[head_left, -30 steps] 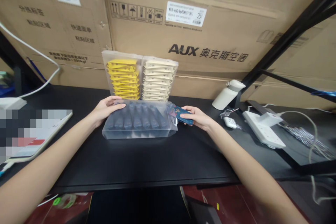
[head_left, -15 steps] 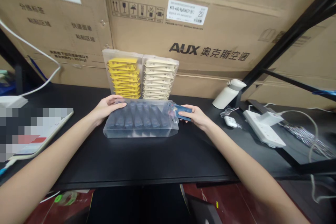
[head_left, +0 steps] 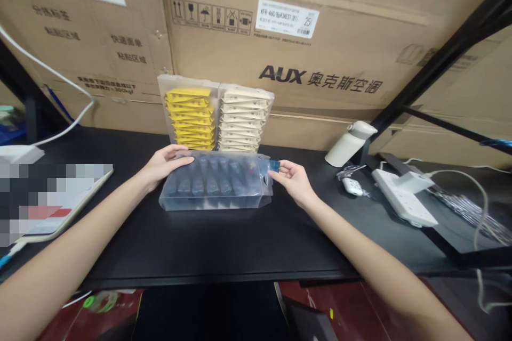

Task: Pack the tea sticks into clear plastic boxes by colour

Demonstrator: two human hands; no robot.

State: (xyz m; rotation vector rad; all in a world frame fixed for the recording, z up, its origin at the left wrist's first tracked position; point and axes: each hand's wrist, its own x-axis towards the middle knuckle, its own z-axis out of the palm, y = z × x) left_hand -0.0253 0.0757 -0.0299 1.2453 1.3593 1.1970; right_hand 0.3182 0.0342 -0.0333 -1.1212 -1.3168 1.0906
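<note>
A clear plastic box (head_left: 208, 203) lies on its side on the black table, with several dark blue packets (head_left: 202, 176) lined up inside. My left hand (head_left: 163, 167) is closed on its far left corner, the thumb over the upper face. At the right end, where the flap is open, my right hand (head_left: 295, 180) pinches a blue packet (head_left: 274, 165). Most of that packet is inside the box; only its end sticks out at my fingertips. Behind stand two similar clear boxes, one holding yellow packets (head_left: 190, 117), the other cream packets (head_left: 243, 117).
Large cardboard cartons (head_left: 216, 53) form a wall behind the table. To the right are a white bottle (head_left: 346, 146), a small white case (head_left: 352, 186) and a power strip (head_left: 404, 200) with cables. A tablet (head_left: 86, 200), partly blurred out, lies on the left.
My right hand has moved left, and the blue packet has slid deeper into the clear box. My left hand keeps its hold on the box.
</note>
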